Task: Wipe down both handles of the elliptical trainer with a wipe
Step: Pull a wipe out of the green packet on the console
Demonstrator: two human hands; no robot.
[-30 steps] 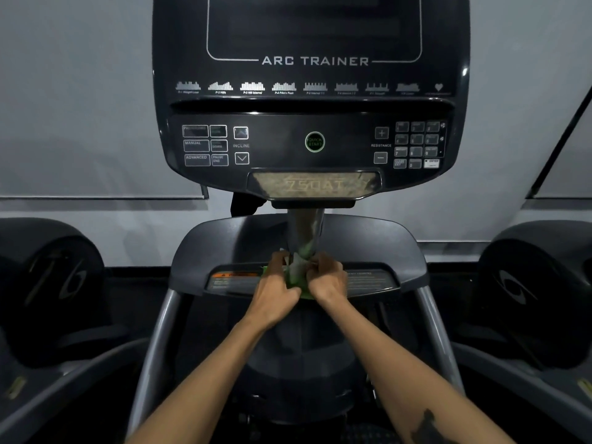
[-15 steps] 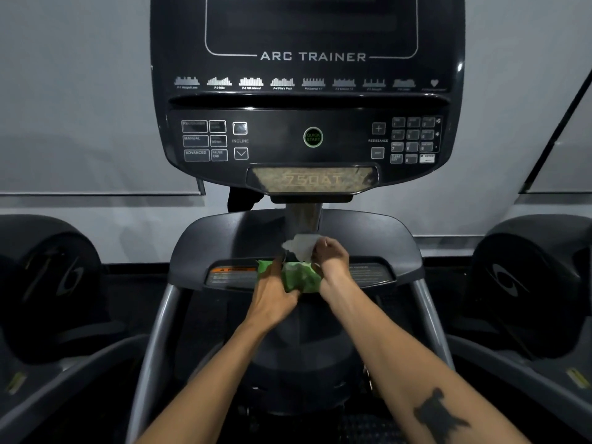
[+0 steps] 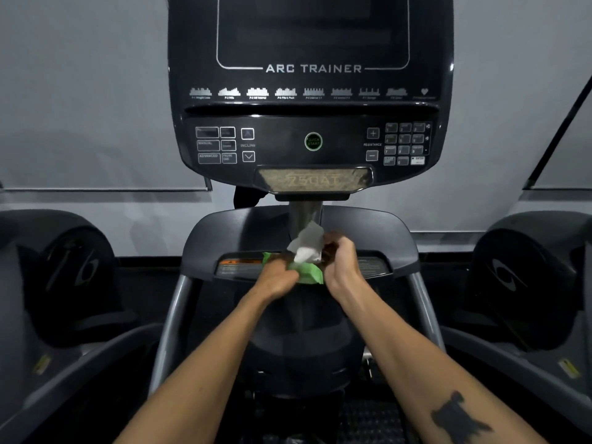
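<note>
**At the trainer's console shelf: a wipe half out of its green pack**

Below the console (image 3: 310, 91), at 12 o'clock from the person, both hands meet over the dark shelf (image 3: 384, 238) of the elliptical trainer. The left hand (image 3: 279, 277) grips the green wipe pack (image 3: 307, 273), fingers curled over its near edge, holding it against the shelf. A white wipe (image 3: 306, 244) stands up out of the pack's top, crumpled, its lower part at the opening. The right hand (image 3: 341, 261), at 1 o'clock from the pack, pinches the wipe's right side. Grey frame tubes (image 3: 174, 312) run down at 7 and 5 o'clock. Neighbouring machines' black housings (image 3: 64, 270) sit at 9 and 3 o'clock. A dark tattoo (image 3: 458, 418) marks the right forearm.
</note>
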